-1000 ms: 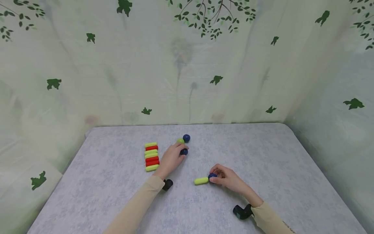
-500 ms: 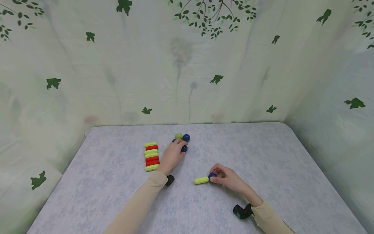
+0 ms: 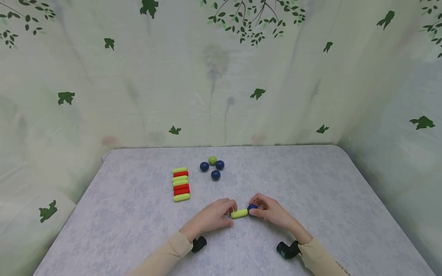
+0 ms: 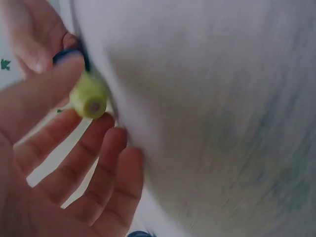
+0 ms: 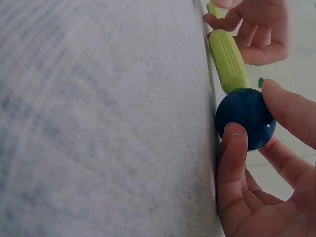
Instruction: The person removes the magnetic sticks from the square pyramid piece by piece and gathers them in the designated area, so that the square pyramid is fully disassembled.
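Observation:
My right hand point(image 3: 271, 210) pinches a dark blue ball point(image 5: 245, 118) between thumb and fingers, low over the table. A ridged yellow-green rod point(image 5: 228, 61) joins or touches the ball; which of the two, I cannot tell. Its other end points to my left hand point(image 3: 215, 215). That hand's thumb and loosely bent fingers are spread on either side of the rod's end point(image 4: 94, 104), without a visible grip. Farther back sit a light green ball point(image 3: 212, 160) and three dark blue balls, at the left point(image 3: 204, 166), right point(image 3: 220, 165) and front point(image 3: 215, 175) of that group.
Several yellow-green and red rods point(image 3: 181, 184) lie in a column left of the balls. The table point(image 3: 310, 184) has a mottled grey cover. Leaf-patterned curtains point(image 3: 193, 88) stand behind and at the sides. Each wrist wears a black camera point(image 3: 288, 250).
My left hand has left the group of balls at the back and come forward to the rod. The balls there now show fully. My right hand stays with its ball.

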`<state>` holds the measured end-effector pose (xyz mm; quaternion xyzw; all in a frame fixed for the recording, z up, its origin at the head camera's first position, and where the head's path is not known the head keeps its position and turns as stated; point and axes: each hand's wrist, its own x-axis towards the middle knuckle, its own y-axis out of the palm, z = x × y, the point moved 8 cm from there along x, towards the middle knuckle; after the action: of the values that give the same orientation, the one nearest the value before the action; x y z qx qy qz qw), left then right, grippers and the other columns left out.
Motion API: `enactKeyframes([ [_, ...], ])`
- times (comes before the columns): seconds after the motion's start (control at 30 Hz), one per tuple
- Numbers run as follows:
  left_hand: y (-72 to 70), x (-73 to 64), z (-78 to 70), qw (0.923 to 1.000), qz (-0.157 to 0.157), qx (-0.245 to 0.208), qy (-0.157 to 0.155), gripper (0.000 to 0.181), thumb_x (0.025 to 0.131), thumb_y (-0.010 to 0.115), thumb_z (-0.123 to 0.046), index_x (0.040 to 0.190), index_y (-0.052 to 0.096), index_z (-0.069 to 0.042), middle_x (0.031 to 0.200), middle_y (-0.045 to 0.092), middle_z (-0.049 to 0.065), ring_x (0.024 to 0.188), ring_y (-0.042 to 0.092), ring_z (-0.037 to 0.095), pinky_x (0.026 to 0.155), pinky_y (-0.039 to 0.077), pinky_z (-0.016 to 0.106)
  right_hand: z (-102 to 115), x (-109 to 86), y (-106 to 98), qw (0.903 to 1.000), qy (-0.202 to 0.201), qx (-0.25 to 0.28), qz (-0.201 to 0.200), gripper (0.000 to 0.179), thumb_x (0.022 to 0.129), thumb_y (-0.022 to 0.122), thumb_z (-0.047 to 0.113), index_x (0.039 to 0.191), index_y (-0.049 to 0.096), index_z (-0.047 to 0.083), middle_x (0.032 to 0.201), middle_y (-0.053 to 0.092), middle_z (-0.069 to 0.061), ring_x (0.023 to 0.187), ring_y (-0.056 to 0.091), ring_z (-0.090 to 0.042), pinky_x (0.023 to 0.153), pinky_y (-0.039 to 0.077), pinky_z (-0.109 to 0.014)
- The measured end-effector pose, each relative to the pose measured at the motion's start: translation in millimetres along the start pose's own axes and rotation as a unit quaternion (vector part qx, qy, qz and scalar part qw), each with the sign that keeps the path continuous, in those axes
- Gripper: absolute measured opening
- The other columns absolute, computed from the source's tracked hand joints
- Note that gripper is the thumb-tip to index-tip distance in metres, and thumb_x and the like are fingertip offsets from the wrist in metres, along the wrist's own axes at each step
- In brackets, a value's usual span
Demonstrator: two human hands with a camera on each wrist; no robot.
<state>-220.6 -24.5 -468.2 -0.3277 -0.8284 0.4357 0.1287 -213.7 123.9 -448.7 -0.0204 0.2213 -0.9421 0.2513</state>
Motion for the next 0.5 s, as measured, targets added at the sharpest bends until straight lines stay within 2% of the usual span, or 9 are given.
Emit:
enactKeyframes([
  [0.13, 2.0, 0.3, -4.1, 0.9994, -0.029, 0.019, 0.01, 0.024, 0.085, 0.072, -0.012, 0.104, 0.057, -0.018, 0.088, 0.053, -0.009, 0.077, 0.05, 0.005, 0.069, 0.046, 0.023, -1, 0.6, 0, 1.0, -0.005, -0.002, 0.001, 0.021, 0.093, 0.062, 0.009, 0.11, 0.057, -0.003, 0.09, 0.058, -0.011, 0.068, 0.055, -0.028, 0.06, 0.047, -0.033],
  [0.2, 1.8, 2.1, -5.2, 0.9992, -0.034, 0.021, 0.009, 0.022, 0.086, 0.071, -0.013, 0.104, 0.059, -0.018, 0.087, 0.053, -0.009, 0.076, 0.05, 0.006, 0.069, 0.046, 0.023, -9, 3.3, 1, 1.0, -0.005, -0.006, -0.001, 0.022, 0.093, 0.062, 0.012, 0.11, 0.057, -0.002, 0.09, 0.058, -0.009, 0.068, 0.055, -0.026, 0.059, 0.047, -0.032],
  [0.3, 1.0, 5.7, -7.2, 0.9988, -0.042, 0.02, 0.016, 0.018, 0.087, 0.071, -0.013, 0.102, 0.06, -0.017, 0.086, 0.054, -0.009, 0.076, 0.05, 0.006, 0.069, 0.046, 0.022, -9, 3.6, 1, 1.0, -0.006, -0.005, -0.002, 0.022, 0.093, 0.062, 0.012, 0.11, 0.057, -0.001, 0.09, 0.058, -0.01, 0.068, 0.056, -0.027, 0.059, 0.048, -0.032],
  [0.43, -0.5, 7.8, -11.9, 0.9972, -0.057, 0.012, 0.046, 0.013, 0.087, 0.07, -0.008, 0.094, 0.062, -0.015, 0.084, 0.054, -0.007, 0.073, 0.048, 0.006, 0.067, 0.044, 0.019, -1, 1.6, 0, 1.0, -0.009, 0.0, -0.001, 0.02, 0.093, 0.061, 0.009, 0.108, 0.057, -0.003, 0.089, 0.058, -0.011, 0.067, 0.055, -0.03, 0.06, 0.048, -0.034],
  [0.5, -0.7, 7.1, -14.3, 0.9961, -0.059, 0.008, 0.065, 0.012, 0.086, 0.07, -0.007, 0.091, 0.062, -0.014, 0.083, 0.054, -0.007, 0.071, 0.047, 0.006, 0.065, 0.043, 0.018, -6, 3.5, 0, 1.0, -0.009, 0.0, -0.004, 0.019, 0.094, 0.061, 0.009, 0.108, 0.057, -0.003, 0.088, 0.058, -0.011, 0.067, 0.056, -0.03, 0.06, 0.049, -0.034],
])
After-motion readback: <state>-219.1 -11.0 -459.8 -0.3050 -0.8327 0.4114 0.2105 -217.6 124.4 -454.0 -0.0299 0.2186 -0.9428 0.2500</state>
